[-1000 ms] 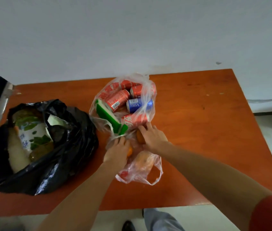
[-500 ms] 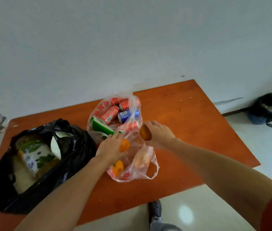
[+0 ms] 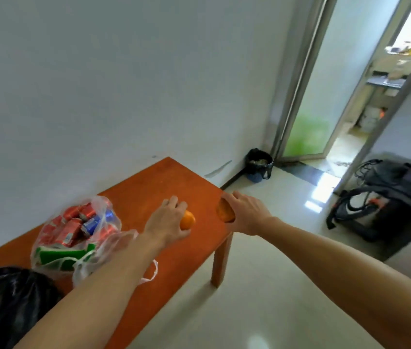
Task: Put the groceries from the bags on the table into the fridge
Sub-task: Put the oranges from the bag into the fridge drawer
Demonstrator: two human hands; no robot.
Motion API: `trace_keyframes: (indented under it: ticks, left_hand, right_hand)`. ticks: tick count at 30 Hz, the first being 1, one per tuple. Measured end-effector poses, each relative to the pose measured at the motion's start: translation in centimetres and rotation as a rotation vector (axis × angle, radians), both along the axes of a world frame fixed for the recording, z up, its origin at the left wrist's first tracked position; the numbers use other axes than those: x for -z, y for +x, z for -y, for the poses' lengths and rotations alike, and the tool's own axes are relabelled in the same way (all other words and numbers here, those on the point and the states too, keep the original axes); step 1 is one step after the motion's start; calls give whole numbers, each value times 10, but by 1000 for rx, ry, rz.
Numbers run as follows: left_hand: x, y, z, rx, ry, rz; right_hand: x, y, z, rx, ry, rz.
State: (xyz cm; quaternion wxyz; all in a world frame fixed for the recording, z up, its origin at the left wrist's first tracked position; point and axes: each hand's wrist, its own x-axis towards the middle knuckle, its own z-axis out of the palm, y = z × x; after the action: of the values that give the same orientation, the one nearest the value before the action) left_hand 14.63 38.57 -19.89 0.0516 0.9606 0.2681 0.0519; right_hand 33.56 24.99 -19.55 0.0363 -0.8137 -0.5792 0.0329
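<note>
My left hand [image 3: 168,221] grips an orange [image 3: 187,220] above the right part of the orange-brown table [image 3: 149,187]. My right hand [image 3: 247,214] grips a second, darker orange fruit [image 3: 224,211] just past the table's right corner. A clear plastic bag [image 3: 76,233] with several red and blue cans and a green carton lies on the table to the left of my left forearm. A black bag [image 3: 10,293] with groceries sits at the lower left, partly cut off. No fridge is in view.
A small black-lined bin [image 3: 259,165] stands in the corner by the wall. An open doorway [image 3: 345,102] leads to another room at the right. A dark backpack with cables [image 3: 385,197] lies on the glossy floor to the right.
Both hands lifted the fruits out of the clear bag and carried them right, away from it. My view swung right, bringing the doorway and backpack into sight.
</note>
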Motion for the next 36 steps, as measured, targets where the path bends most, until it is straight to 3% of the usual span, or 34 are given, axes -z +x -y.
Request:
trace_keyframes:
  ticks: [9, 20, 36]
  left_hand:
    - [-52, 197, 167, 385, 19, 30]
    - [-63, 427, 429, 789, 107, 76]
    - [-94, 778, 622, 1167, 141, 190]
  right_hand:
    - [-47, 129, 234, 403, 100, 73]
    - [-70, 272, 541, 804, 74, 130]
    - [-91, 547, 736, 1161, 190, 202]
